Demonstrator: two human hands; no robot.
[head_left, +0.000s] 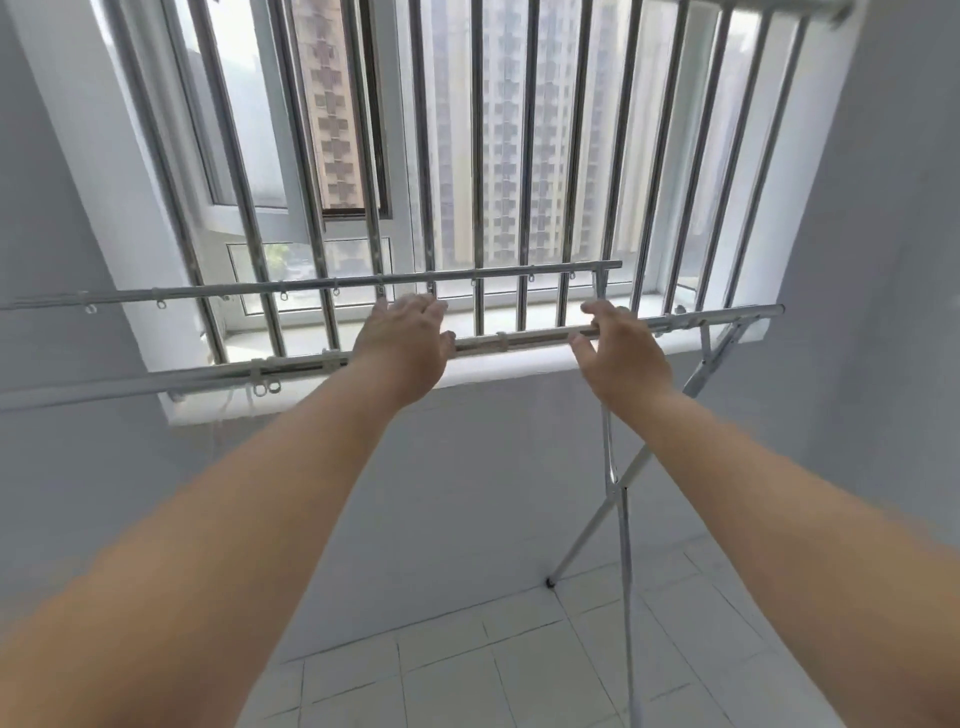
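Both hands are up at the drying rack (613, 467)! The left hand (402, 340) lies loose-fingered over the near rail (524, 335). The right hand (621, 345) is spread wide, thumb under it, fingers above.

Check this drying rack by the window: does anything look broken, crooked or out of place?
Nothing stands out: the drying rack stands on crossed legs, its near rail and far rail run straight, and the window bars look unbent.
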